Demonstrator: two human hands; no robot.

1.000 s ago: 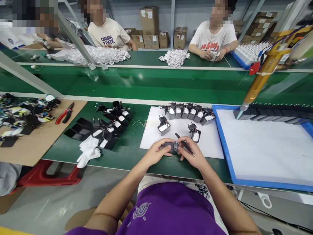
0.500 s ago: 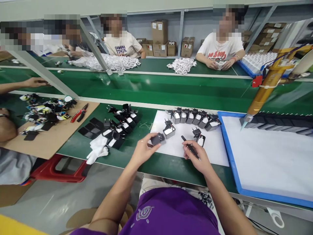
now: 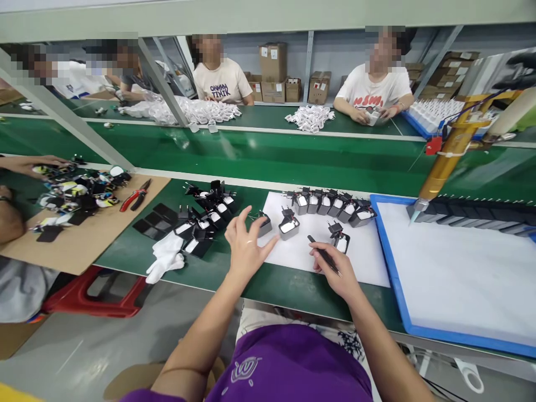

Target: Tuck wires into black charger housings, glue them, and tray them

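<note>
Bright, cool, even light is falling on the workbench (image 3: 276, 282), apparently from overhead. Pale reflections are streaking the green strip (image 3: 259, 153). The white sheet (image 3: 298, 252) and tray lining (image 3: 464, 279) are washing out nearly blank, while the black casings (image 3: 290, 229) are losing fine detail. The wide lens is bending straight edges near the margins; distant figures (image 3: 221, 81) are looking soft, pixel blocks masking their faces.

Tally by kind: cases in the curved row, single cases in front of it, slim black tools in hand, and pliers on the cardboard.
Cases in the curved row: 6
Single cases in front: 3
Slim black tool in hand: 1
Pliers: 1
Total: 11
</note>
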